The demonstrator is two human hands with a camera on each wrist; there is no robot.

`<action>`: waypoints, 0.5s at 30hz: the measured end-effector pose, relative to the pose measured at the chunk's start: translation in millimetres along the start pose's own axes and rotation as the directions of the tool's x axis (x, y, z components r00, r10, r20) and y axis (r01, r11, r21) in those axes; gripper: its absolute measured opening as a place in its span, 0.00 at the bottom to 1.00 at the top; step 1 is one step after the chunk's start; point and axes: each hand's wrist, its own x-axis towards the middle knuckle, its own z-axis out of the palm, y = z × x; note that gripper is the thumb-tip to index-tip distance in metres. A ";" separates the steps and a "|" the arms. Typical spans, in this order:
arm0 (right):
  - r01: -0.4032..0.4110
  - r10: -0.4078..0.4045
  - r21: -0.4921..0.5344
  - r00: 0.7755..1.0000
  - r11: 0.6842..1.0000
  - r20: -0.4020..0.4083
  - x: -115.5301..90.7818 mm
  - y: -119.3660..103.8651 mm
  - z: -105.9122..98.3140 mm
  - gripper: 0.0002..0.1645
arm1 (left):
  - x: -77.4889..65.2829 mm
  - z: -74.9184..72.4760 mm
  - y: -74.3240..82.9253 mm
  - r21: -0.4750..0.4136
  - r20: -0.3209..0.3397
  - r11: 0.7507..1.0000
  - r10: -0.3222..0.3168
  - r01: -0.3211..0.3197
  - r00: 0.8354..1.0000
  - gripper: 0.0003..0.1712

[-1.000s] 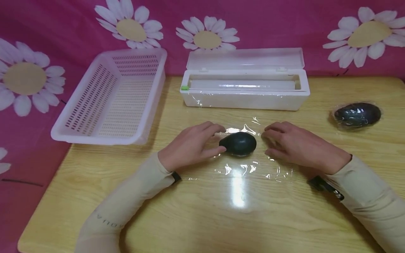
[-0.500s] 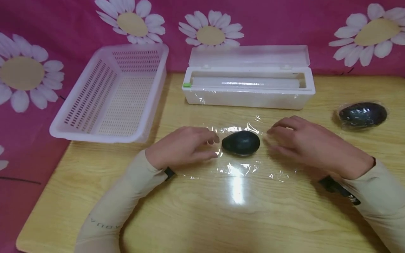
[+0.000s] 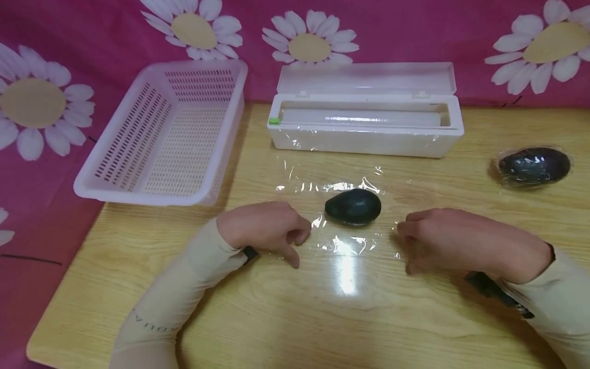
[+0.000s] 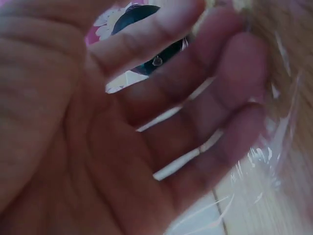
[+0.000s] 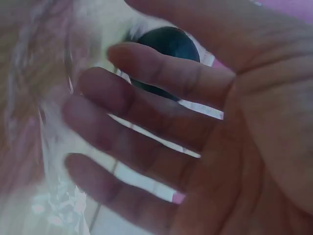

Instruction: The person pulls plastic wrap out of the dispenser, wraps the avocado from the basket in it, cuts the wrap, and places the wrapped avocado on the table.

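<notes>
A dark green avocado [image 3: 353, 206] lies on a sheet of clear cling film [image 3: 343, 246] spread over the table, its narrow end to the left. My left hand [image 3: 262, 228] is left of it, over the film's left edge, with thumb and fingers parted. To the avocado's right, my right hand [image 3: 465, 243] hovers by the film's right edge. Both wrist views show fingers apart and loosely bent, with nothing gripped; the avocado [image 4: 164, 56] appears behind the left fingers, and the same avocado [image 5: 171, 46] behind the right ones. Whether fingertips touch the film, I cannot tell.
A white cling film box [image 3: 364, 141] with its lid raised stands at the back, a roll [image 3: 359, 118] inside. A white slotted basket [image 3: 216, 169] is at the back left. Another avocado [image 3: 534, 166], wrapped in film, lies at the right. A flowered pink cloth hangs behind.
My left hand has drawn away from the avocado, leftward and nearer to me. The right hand has moved right and nearer to me. The avocado stays on the film.
</notes>
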 end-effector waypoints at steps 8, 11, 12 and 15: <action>-0.013 0.015 -0.026 0.996 1.000 0.091 3.0 -1.0 10.6 0.23 | -1.3 2.6 3.6 0.043 0.101 0.994 -0.109 0.105 0.989 0.31; 0.009 -0.005 -0.052 0.998 0.999 0.063 2.6 0.1 11.5 0.21 | -2.3 3.7 6.1 0.091 0.103 0.988 -0.132 0.123 0.986 0.29; 0.017 -0.014 -0.058 0.998 0.998 0.056 2.3 0.5 11.5 0.21 | -2.7 3.9 6.8 0.108 0.103 0.985 -0.142 0.131 0.984 0.28; 0.029 -0.026 -0.062 0.998 0.998 0.051 1.6 1.2 10.8 0.22 | -4.9 3.8 8.6 0.137 0.097 0.979 -0.165 0.151 0.982 0.24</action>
